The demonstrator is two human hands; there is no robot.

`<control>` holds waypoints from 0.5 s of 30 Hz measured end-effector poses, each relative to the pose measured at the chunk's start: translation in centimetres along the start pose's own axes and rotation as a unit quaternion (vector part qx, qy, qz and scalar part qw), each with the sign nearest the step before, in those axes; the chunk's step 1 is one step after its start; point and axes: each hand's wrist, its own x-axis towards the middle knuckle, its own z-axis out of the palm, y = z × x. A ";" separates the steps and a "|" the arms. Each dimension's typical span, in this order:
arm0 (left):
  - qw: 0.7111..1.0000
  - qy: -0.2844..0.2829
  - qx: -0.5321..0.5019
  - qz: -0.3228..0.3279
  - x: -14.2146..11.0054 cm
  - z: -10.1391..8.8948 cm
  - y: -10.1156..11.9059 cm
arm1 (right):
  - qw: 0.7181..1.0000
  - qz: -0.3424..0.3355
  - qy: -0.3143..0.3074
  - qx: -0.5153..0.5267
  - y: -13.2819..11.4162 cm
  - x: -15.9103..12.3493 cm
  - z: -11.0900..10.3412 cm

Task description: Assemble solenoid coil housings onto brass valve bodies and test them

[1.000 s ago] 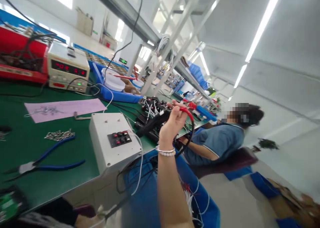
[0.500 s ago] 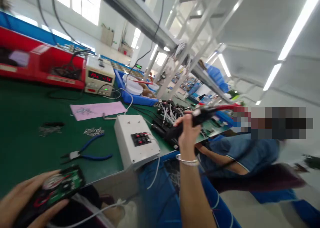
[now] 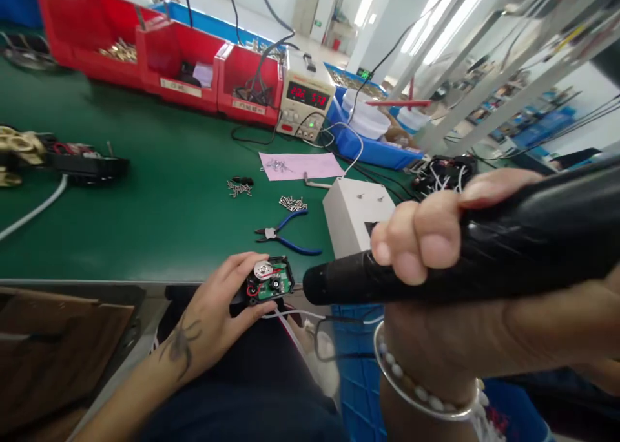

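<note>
My left hand grips a small black housing at the table's front edge, with thumb and fingers on opposite sides. Inside the housing show a green circuit board, a round silver part and red wires. Close to the camera, my right hand is wrapped round a black electric screwdriver. Its thin bit points left and meets the housing's right edge; whether it sits in a screw I cannot tell. Blue-handled cutters lie just beyond the housing.
A white box stands behind the screwdriver. Small piles of screws and a pink sheet lie on the green table. Red bins, a power supply and a blue tray line the back. Another wired housing lies left.
The view has swung left and down. My right hand has brought the screwdriver from out on the right to the housing. The power supply's red digits differ.
</note>
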 end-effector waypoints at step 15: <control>1.000 0.006 0.004 0.026 0.3 0.0 0.0 | 0.998 0.048 -0.048 0.007 2.0 1.1 2.8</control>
